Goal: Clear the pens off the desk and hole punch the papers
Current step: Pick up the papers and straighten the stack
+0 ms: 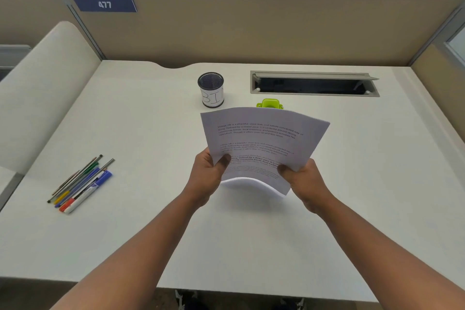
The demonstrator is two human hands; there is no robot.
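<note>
A stack of printed papers [261, 141] is held up above the middle of the white desk [151, 113], bowed along its lower edge. My left hand [207, 175] grips its lower left corner, thumb on the front. My right hand [303, 180] grips the lower right corner the same way. A green hole punch [270, 103] stands on the desk just behind the papers, mostly hidden by them. Several pens and markers [80, 184] lie bunched together at the desk's left side. A black mesh cup labelled BIN [211, 90] stands behind the papers to the left.
An open cable tray slot [314, 83] is set into the desk at the back right. Beige partition walls [251, 30] close the back and right sides. A cream padded divider [42, 88] runs along the left edge.
</note>
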